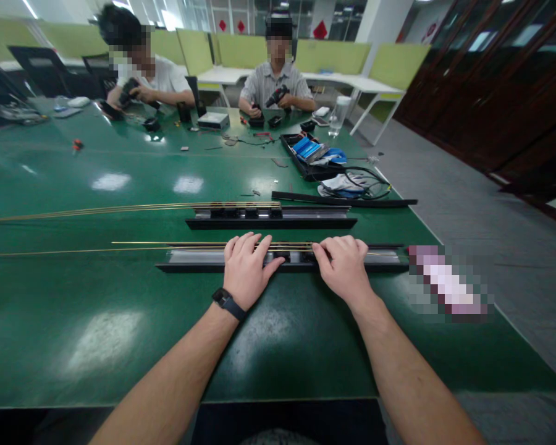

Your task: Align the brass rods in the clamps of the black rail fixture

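A long rail [194, 257] with a black front edge and a silvery channel lies across the green table before me. My left hand [246, 269], with a dark watch on its wrist, lies over the rail with fingers stretched and thumb apart. Small black blocks [301, 256] sit in the channel between my hands. Thin gold-coloured rods [143, 243] run along the rail and out to the left. My right hand [346, 264] is closed, thumb and fingers pinched at the rods beside a block; the exact grip is partly hidden.
Behind lies a second rail [315, 213] with black blocks and gold rods [120, 211]. Farther back are a black strip [343, 199], gloves [345, 184] and a black tray [301, 165]. A blurred pink item [447, 281] lies right. Two people across the table hold power drills.
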`<state>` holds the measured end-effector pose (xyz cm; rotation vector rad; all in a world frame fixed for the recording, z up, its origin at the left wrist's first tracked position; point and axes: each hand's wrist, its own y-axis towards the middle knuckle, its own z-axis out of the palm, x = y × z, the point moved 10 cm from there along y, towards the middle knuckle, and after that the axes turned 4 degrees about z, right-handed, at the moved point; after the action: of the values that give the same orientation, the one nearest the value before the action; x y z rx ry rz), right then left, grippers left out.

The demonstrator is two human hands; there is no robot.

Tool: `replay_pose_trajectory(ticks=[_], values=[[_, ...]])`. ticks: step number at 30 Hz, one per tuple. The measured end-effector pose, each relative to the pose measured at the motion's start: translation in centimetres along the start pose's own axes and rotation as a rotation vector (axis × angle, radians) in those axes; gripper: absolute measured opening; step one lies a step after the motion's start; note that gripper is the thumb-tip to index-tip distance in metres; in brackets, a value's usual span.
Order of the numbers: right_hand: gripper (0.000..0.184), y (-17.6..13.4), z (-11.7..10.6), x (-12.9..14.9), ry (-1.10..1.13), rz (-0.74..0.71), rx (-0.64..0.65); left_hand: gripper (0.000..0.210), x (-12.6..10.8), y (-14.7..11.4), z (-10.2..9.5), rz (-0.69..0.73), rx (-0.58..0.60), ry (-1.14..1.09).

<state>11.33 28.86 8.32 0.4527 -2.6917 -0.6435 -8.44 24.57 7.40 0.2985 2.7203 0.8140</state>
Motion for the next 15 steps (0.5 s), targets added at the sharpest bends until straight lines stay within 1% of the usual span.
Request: replay_pose_trajectory(ticks=[15], values=[[0.036, 0.18, 0.27, -0.44, 0.005, 0.004, 0.018, 0.049, -0.02, -0.06, -0.05, 0.011, -0.009, 0.007]])
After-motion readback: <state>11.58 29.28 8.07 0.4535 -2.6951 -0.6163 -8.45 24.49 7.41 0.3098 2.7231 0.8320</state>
